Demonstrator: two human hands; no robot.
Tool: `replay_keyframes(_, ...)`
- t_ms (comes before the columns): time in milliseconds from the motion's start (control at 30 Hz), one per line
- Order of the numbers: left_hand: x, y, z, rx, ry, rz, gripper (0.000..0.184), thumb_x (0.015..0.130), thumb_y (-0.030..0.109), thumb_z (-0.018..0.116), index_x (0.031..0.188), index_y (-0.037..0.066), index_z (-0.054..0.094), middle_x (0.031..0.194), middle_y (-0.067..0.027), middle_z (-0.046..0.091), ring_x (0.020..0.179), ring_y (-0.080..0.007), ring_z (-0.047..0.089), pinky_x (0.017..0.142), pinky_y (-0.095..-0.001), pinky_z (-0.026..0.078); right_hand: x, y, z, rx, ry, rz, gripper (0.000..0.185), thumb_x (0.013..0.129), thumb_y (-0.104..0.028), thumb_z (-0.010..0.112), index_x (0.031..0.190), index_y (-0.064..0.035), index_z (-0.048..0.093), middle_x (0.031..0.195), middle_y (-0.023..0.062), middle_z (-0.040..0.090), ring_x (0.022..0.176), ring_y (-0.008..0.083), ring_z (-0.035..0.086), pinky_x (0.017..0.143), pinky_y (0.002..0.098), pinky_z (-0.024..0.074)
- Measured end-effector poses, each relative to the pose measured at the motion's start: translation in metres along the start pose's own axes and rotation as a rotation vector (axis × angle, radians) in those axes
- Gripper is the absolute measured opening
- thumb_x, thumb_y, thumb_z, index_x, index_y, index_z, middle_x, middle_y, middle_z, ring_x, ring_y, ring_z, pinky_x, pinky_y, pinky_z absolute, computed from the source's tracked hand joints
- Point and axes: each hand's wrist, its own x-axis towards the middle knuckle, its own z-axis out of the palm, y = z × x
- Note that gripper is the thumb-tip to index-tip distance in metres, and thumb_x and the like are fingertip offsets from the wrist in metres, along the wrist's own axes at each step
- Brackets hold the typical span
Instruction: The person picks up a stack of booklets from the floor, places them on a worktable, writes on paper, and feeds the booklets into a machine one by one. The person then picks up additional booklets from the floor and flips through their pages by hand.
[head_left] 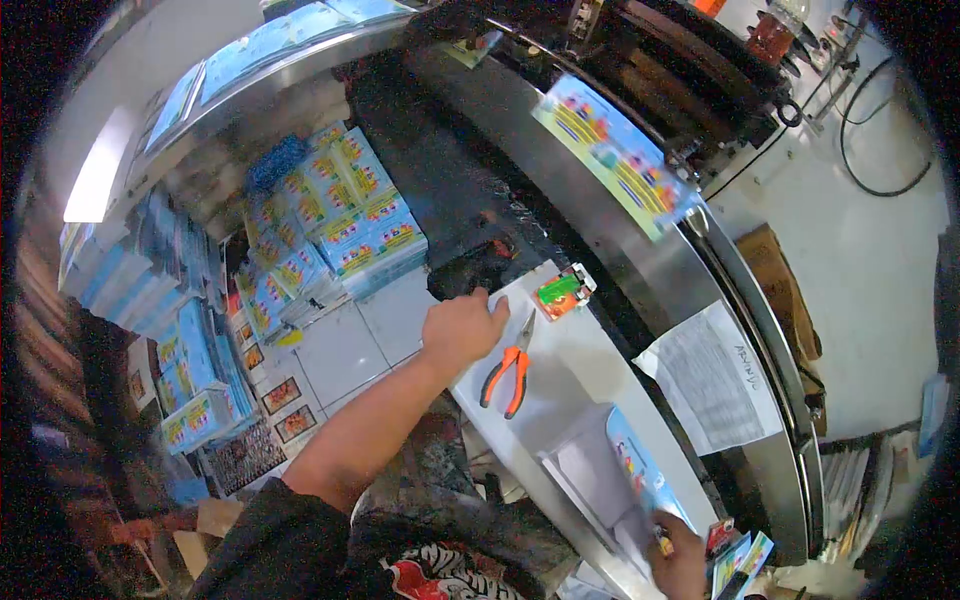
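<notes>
At the edge of the narrow white table [560,400], my left hand [465,328] holds nothing I can see; its thumb stands apart from the curled fingers, partly hidden. Beside it lie pliers [511,372] with orange and black handles. Just beyond is a small orange and green packet [562,292]. Lower right, my right hand [682,560] is closed on the near end of blue printed sheets [640,460], slightly blurred. White paper [590,465] is next to these sheets.
Several stacks of printed sheets [365,235] lie on the tiled floor. A metal machine [600,190] runs along the right, with a printed sheet [615,150] on it. A handwritten paper [715,380] hangs on its side. Small colourful packs [740,565] lie by my right hand.
</notes>
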Motion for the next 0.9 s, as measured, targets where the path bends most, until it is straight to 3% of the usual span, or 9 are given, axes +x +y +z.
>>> replay_keyframes(67, 0.001, 0.0, 0.0, -0.009, 0.009, -0.009, 0.05, 0.093, 0.046, 0.043, 0.096, 0.001, 0.064, 0.08, -0.0215, 0.069, 0.075, -0.0375, 0.069, 0.068, -0.0504, 0.054, -0.014, 0.044, -0.021, 0.078, -0.074, 0.223, 0.057, 0.074, -0.024, 0.08, 0.121, -0.0002, 0.058, 0.109, 0.0219, 0.063, 0.097, 0.0412, 0.06, 0.083, 0.0432, 0.0515)
replay_keyframes(133, 0.0, 0.0, 0.0, -0.016, 0.014, -0.013, 0.049, 0.094, 0.046, 0.043, 0.094, 0.001, 0.064, 0.079, -0.0215, 0.069, 0.073, -0.0376, 0.069, 0.067, -0.0505, 0.054, -0.005, 0.06, -0.062, -0.097, 0.245, 0.324, 0.039, 0.079, -0.019, 0.071, 0.11, 0.0034, 0.063, 0.088, 0.0159, 0.061, 0.084, 0.0238, 0.063, 0.067, 0.0381, 0.0501)
replay_keyframes(300, 0.002, -0.002, 0.008, 0.003, 0.098, 0.031, 0.047, 0.093, 0.045, 0.044, 0.088, 0.002, 0.064, 0.072, -0.0204, 0.068, 0.068, -0.0376, 0.068, 0.064, -0.0501, 0.054, 0.088, 0.045, -0.162, -0.484, 0.814, 0.1, 0.038, 0.094, -0.002, 0.044, 0.13, 0.0021, 0.054, 0.129, 0.0211, 0.059, 0.118, 0.0278, 0.058, 0.101, 0.0392, 0.0449)
replay_keyframes(400, 0.0, -0.001, 0.004, -0.007, 0.084, 0.029, 0.047, 0.093, 0.045, 0.044, 0.087, 0.003, 0.064, 0.072, -0.0203, 0.068, 0.068, -0.0372, 0.068, 0.064, -0.0501, 0.054, 0.17, 0.032, -0.162, 0.277, 0.976, -0.021, 0.042, 0.094, 0.004, 0.04, 0.134, 0.0001, 0.052, 0.138, 0.0162, 0.054, 0.126, 0.0264, 0.053, 0.107, 0.0371, 0.0408)
replay_keyframes(467, 0.002, -0.001, 0.005, 0.0, 0.077, 0.022, 0.047, 0.093, 0.045, 0.044, 0.088, 0.002, 0.064, 0.072, -0.0204, 0.068, 0.068, -0.037, 0.068, 0.064, -0.0499, 0.054, 0.204, 0.046, -0.138, -0.532, 0.895, -0.117, 0.046, 0.091, 0.008, 0.041, 0.135, -0.002, 0.052, 0.137, 0.0158, 0.055, 0.124, 0.0253, 0.055, 0.106, 0.0353, 0.0419)
replay_keyframes(533, 0.001, -0.003, 0.006, 0.005, 0.071, 0.012, 0.047, 0.093, 0.045, 0.044, 0.088, 0.002, 0.064, 0.072, -0.0204, 0.068, 0.068, -0.0369, 0.068, 0.064, -0.0497, 0.054, 0.224, 0.071, -0.097, -0.726, 0.61, 0.03, 0.039, 0.09, 0.001, 0.051, 0.128, -0.0026, 0.058, 0.127, 0.0172, 0.061, 0.115, 0.0304, 0.06, 0.098, 0.0377, 0.0473)
replay_keyframes(667, 0.002, -0.003, 0.006, -0.015, 0.084, 0.015, 0.048, 0.093, 0.045, 0.043, 0.089, 0.002, 0.064, 0.074, -0.0207, 0.068, 0.069, -0.0367, 0.068, 0.064, -0.0496, 0.054, 0.2, 0.057, -0.032, -0.666, 0.409, -0.126, 0.028, 0.089, -0.001, 0.048, 0.112, -0.0036, 0.063, 0.114, 0.0183, 0.065, 0.101, 0.0356, 0.065, 0.086, 0.0444, 0.053)
replay_keyframes(800, 0.003, -0.005, 0.011, -0.031, 0.063, 0.029, 0.048, 0.094, 0.044, 0.042, 0.092, 0.001, 0.064, 0.077, -0.021, 0.069, 0.071, -0.0364, 0.069, 0.066, -0.0497, 0.054, 0.115, 0.01, -0.014, -0.512, 0.043, 0.149, 0.025, 0.081, -0.014, 0.068, 0.104, -0.005, 0.064, 0.095, 0.0144, 0.066, 0.085, 0.0342, 0.066, 0.073, 0.0441, 0.0535)
replay_keyframes(900, 0.002, -0.004, 0.011, -0.012, 0.062, 0.015, 0.048, 0.094, 0.044, 0.042, 0.093, 0.002, 0.064, 0.077, -0.0209, 0.069, 0.072, -0.0365, 0.069, 0.068, -0.0494, 0.055, 0.048, -0.021, -0.002, -0.125, 0.1, 0.096, 0.041, 0.064, -0.017, 0.086, 0.094, -0.0036, 0.061, 0.082, 0.0172, 0.062, 0.076, 0.0338, 0.063, 0.068, 0.043, 0.0501)
